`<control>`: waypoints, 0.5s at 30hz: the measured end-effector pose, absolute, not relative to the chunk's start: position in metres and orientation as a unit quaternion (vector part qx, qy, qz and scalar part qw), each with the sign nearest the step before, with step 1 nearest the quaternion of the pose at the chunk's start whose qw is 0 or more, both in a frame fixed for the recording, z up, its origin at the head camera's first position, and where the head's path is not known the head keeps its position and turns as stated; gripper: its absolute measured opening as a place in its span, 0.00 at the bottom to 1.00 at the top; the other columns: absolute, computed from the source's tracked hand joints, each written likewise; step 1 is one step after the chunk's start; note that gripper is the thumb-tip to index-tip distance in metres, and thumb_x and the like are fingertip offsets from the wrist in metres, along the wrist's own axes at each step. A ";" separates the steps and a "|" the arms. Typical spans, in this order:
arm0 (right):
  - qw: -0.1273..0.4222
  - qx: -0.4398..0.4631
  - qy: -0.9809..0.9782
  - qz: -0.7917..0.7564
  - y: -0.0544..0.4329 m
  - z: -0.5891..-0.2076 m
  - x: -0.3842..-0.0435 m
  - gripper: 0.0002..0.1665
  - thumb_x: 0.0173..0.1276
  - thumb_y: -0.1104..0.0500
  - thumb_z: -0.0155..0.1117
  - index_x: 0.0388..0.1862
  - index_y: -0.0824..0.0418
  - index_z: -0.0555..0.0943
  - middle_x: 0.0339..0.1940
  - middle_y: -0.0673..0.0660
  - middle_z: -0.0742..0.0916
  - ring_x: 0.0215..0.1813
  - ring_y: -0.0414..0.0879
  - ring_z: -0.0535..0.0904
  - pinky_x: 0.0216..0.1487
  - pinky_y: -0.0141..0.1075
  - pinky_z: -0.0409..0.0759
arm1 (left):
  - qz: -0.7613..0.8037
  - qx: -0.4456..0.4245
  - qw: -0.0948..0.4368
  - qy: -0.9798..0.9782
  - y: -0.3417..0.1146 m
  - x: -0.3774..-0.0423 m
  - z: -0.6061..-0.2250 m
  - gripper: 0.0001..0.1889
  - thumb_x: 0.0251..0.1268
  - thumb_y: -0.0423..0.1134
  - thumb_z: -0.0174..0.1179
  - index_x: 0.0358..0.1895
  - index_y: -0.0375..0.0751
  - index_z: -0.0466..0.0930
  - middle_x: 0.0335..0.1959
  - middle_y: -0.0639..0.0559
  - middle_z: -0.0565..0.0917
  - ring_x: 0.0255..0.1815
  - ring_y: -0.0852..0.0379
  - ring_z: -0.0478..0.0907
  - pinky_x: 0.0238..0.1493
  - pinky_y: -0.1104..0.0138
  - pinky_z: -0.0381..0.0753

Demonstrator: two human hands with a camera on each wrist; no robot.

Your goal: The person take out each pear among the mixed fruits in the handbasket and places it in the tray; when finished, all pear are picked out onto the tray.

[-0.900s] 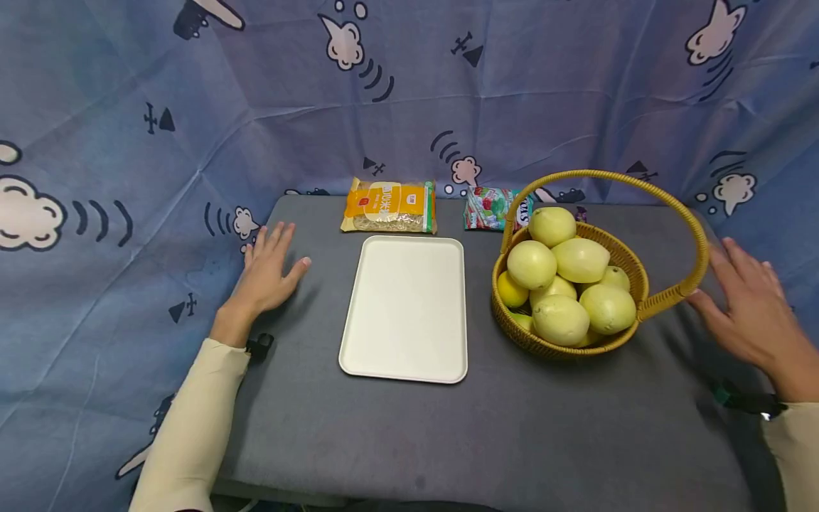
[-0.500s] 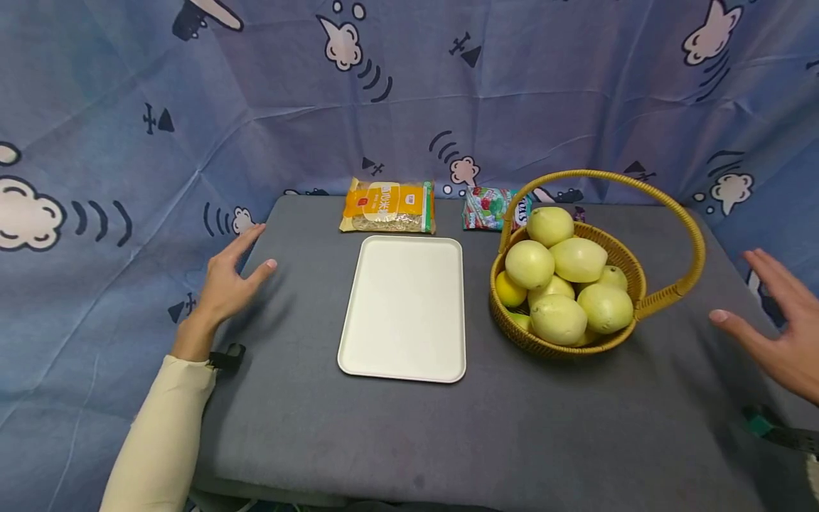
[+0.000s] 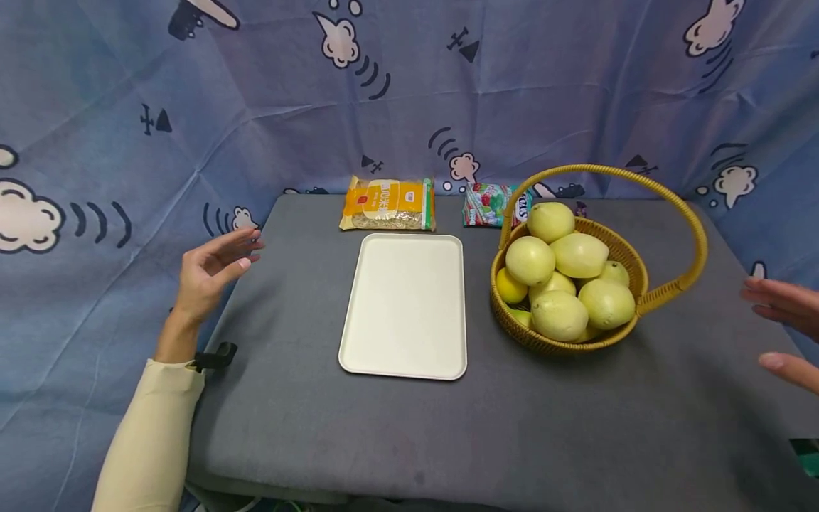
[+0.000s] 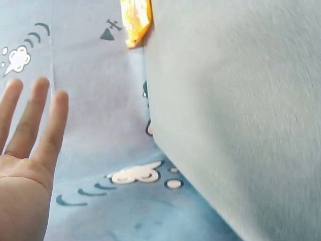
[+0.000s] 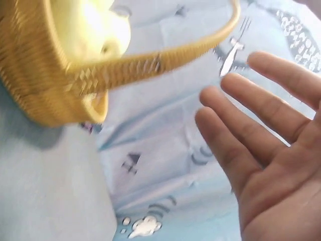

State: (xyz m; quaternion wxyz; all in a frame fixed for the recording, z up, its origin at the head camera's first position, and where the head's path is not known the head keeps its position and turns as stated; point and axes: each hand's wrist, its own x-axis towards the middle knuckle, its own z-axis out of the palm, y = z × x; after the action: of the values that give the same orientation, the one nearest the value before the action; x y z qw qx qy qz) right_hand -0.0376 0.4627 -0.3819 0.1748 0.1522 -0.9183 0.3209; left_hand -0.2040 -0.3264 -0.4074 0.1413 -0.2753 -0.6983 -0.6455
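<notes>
My left hand (image 3: 207,274) hovers over the table's left edge, thumb apart from the fingers and nothing held. In the left wrist view its fingers (image 4: 30,120) are spread. At the right border of the head view, my right hand (image 3: 790,313) is partly cut off. The right wrist view shows its fingers (image 5: 251,135) nearly straight and holding nothing, beside the wicker basket (image 5: 30,60). That basket holds several pale yellow-green round fruits (image 3: 579,256) and a yellow one (image 3: 510,286). Left of the basket lies a white rectangular tray (image 3: 404,306) with nothing on it.
Behind the tray lies an orange bag of grain (image 3: 387,205). A green and red snack packet (image 3: 489,205) sits partly behind the basket, whose tall handle (image 3: 694,242) leans out to the right. A patterned blue cloth (image 3: 288,71) hangs around the grey table (image 3: 409,441).
Both hands have moved outward, the left one to the left and the right one away from the basket handle toward the frame's edge. Tray, basket and bags stay in place.
</notes>
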 end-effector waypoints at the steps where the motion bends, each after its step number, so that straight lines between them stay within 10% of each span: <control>1: 0.172 0.160 -0.921 0.312 0.460 -0.379 -0.037 0.57 0.68 0.87 0.64 0.91 0.55 0.61 0.87 0.38 0.68 0.82 0.22 0.63 0.76 0.14 0.58 | -0.650 -0.286 0.138 -0.690 -0.325 -0.205 -0.408 0.25 0.67 0.12 0.57 0.69 0.12 0.75 0.66 0.30 0.86 0.63 0.44 0.89 0.63 0.62 0.89; 15: 0.097 0.164 -0.933 0.306 0.380 -0.344 -0.048 0.59 0.50 0.75 0.87 0.82 0.53 0.76 0.74 0.24 0.74 0.70 0.19 0.69 0.68 0.11 0.61 | -0.607 -0.246 0.100 -0.749 -0.278 -0.233 -0.410 0.26 0.70 0.19 0.66 0.72 0.26 0.81 0.68 0.31 0.85 0.68 0.54 0.86 0.65 0.69 0.86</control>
State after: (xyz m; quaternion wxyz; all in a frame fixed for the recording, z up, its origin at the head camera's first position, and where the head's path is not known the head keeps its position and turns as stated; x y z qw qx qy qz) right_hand -0.0483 0.3801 -0.3440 0.0967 0.1639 -0.9329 0.3058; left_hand -0.2329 -0.2784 -0.4104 0.1000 -0.2457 -0.7492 -0.6069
